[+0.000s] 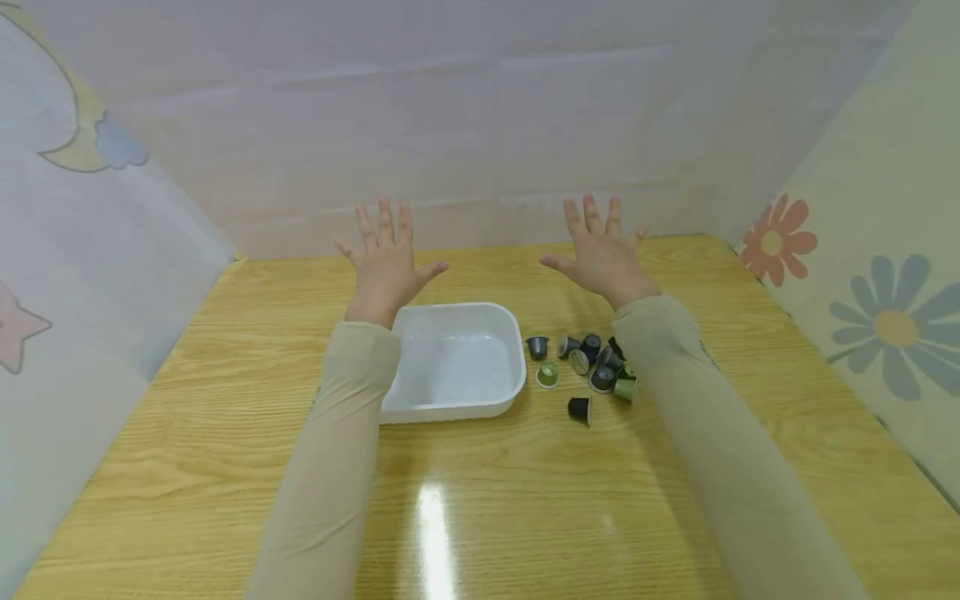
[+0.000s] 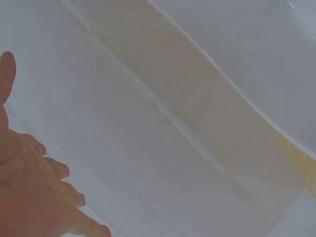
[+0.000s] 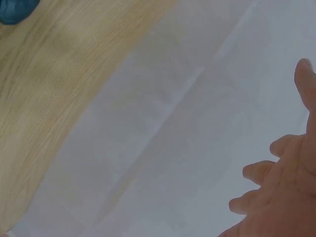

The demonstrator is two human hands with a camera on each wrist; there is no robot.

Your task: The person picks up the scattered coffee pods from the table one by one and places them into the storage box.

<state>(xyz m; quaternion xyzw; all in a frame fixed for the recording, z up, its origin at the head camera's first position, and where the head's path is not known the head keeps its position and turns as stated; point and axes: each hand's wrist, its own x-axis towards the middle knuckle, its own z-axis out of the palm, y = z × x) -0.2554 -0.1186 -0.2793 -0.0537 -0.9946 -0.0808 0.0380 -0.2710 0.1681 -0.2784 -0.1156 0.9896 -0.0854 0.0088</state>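
My left hand is raised with its fingers spread, above and beyond the back left corner of a white plastic tray. Fingers likewise spread, my right hand is held up behind a loose group of coffee capsules. Neither hand holds anything. Among the capsules are a green one, a black one nearest the front, and a dark grey one beside the tray. Several more lie clustered to the right, some partly hidden by my right sleeve. In the left wrist view the tray's wall shows at upper right.
Everything stands on a wood-grain table. A pale cloth wall rises along its back edge, with patterned panels at both sides, the right one bearing a red flower. Glare lies on the table's front part.
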